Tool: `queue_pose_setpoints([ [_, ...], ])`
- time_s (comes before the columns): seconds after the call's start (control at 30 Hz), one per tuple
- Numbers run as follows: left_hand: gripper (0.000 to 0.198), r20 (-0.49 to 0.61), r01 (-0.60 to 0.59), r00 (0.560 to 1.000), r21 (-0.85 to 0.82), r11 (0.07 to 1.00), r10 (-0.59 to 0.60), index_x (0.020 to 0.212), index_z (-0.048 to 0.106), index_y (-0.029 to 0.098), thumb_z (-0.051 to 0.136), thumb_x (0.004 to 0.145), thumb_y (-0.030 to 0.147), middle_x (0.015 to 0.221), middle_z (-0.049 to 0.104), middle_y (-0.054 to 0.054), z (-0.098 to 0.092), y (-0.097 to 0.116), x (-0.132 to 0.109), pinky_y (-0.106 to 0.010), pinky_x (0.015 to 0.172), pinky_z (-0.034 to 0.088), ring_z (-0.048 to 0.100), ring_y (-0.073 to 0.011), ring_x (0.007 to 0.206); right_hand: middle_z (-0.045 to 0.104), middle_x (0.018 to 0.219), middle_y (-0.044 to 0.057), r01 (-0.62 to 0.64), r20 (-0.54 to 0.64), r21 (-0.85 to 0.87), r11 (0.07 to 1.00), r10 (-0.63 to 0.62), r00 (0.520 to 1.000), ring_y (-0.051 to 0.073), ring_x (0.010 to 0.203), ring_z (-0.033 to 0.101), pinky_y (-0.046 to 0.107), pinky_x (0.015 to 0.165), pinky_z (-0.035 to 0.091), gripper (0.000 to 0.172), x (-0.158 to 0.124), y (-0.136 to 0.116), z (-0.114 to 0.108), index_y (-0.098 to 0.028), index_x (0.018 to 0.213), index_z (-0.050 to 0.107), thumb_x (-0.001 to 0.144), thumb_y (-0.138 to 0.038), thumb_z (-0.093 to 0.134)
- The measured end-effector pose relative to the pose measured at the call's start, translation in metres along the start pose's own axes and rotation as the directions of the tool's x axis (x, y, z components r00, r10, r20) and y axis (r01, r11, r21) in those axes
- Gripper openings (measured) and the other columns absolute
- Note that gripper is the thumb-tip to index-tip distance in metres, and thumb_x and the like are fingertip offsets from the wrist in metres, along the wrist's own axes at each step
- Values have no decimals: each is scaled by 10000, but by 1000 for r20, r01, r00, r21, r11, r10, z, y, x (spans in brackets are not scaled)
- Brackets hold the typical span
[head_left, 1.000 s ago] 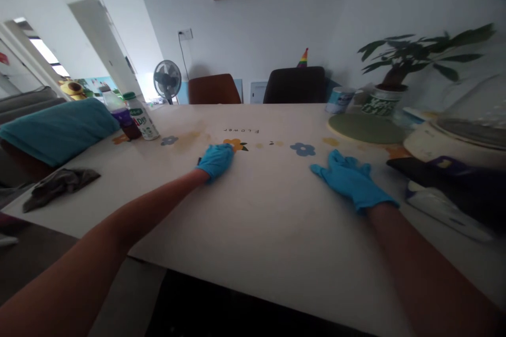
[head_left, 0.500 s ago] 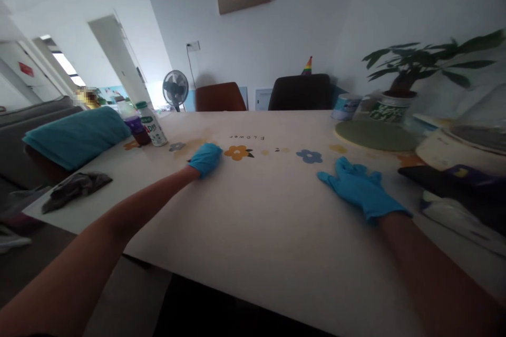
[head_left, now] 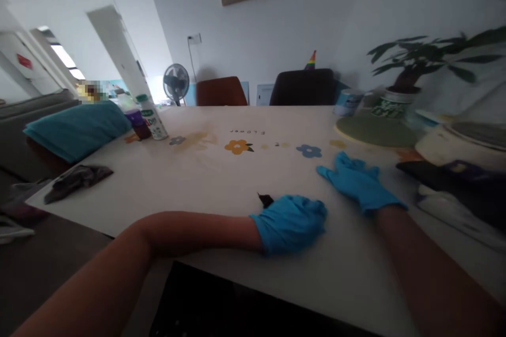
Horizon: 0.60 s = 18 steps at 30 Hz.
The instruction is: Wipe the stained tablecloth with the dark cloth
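On the white table (head_left: 190, 179), printed with flowers, my left hand (head_left: 294, 224) in a blue glove lies with its fingers curled down. A corner of a dark cloth (head_left: 265, 200) sticks out beside its wrist; the rest is hidden under the glove. My right hand (head_left: 356, 181), gloved in blue as well, rests on the tabletop with fingers spread and holds nothing. Closest to it are a printed blue flower (head_left: 309, 151) and a green round mat (head_left: 373, 131).
Rightward stand a potted plant (head_left: 395, 102), a can (head_left: 348, 101), a cream pot (head_left: 460, 145) and a dark item (head_left: 446, 181). At left are a white bottle (head_left: 153, 121), a purple-labelled bottle (head_left: 138, 124) and a crumpled grey cloth (head_left: 79, 181). Chairs (head_left: 221, 92) line the far side.
My left hand has swept right and toward me, from beside the orange flower to near the table's front, and the dark cloth's corner now shows. My right hand has stayed in place.
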State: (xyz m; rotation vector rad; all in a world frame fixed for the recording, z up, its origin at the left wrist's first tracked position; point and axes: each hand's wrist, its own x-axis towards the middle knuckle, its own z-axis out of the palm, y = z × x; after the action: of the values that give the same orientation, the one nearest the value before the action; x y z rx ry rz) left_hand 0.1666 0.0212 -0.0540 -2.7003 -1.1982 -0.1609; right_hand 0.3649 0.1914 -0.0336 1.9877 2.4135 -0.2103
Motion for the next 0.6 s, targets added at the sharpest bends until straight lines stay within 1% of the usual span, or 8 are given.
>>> queue_pose_setpoints([
  [0.1,481,72,110,991,-6,994,-109,1683,775,134,485,1331,285,1646,840,-229,-11,-29,-19,-462,1284,624,838,-340,1442,270,2094,418,8,31,33,999,-9,999,622,1963,289,823,1583,181,985,-5,-5,-5,110,1987,334,1324,-615,270],
  [0.13,510,113,167,980,-6,986,-166,1731,751,153,459,1322,245,1701,823,-217,-14,-43,-27,-468,1341,587,819,-338,1500,268,2088,429,8,32,37,999,-9,999,632,1960,284,831,1579,176,984,-5,-6,-6,125,1982,326,1329,-610,283],
  [0.2,539,187,329,928,-2,944,-323,1745,742,157,459,1288,185,1730,811,-222,-20,-77,-43,-457,1388,533,791,-345,1556,265,2081,442,5,30,42,999,-7,1000,645,1955,282,847,1572,169,981,-5,-5,-7,137,1978,321,1334,-603,314],
  [0.3,535,214,596,781,30,803,-587,1689,777,160,480,1244,141,1723,816,-216,-28,-138,-77,-422,1391,473,753,-353,1568,242,2085,438,14,35,58,998,-16,999,649,1954,281,869,1563,170,975,-4,-4,-7,131,1991,293,1337,-591,335],
  [0.37,549,224,707,683,41,706,-696,1678,776,164,438,1246,155,1752,806,-167,-34,-180,-104,-390,1379,433,709,-313,1542,220,2097,421,16,48,61,998,-19,999,637,1963,264,859,1570,152,970,-5,-4,-9,117,2003,277,1342,-591,326],
  [0.43,595,209,746,643,45,664,-737,1759,719,144,385,1277,246,1765,797,-120,-38,-219,-130,-348,1341,414,645,-267,1522,196,2107,407,3,58,55,998,-6,998,625,1972,243,833,1580,122,969,-7,-5,-10,111,2009,266,1347,-596,319],
  [0.5,608,194,781,595,90,618,-780,1740,722,132,360,1272,270,1667,847,-75,-43,-250,-151,-316,1291,418,628,-238,1463,183,2108,412,-4,59,49,999,1,998,625,1972,237,822,1581,117,972,-8,-5,-11,119,2005,262,1350,-597,306],
  [0.6,552,170,793,574,130,596,-801,1612,770,114,355,1264,217,1524,891,-55,-49,-278,-166,-306,1250,432,635,-212,1363,203,2103,421,-1,64,35,999,-1,998,624,1974,239,810,1587,139,979,-7,-5,-10,126,1999,279,1345,-602,284],
])
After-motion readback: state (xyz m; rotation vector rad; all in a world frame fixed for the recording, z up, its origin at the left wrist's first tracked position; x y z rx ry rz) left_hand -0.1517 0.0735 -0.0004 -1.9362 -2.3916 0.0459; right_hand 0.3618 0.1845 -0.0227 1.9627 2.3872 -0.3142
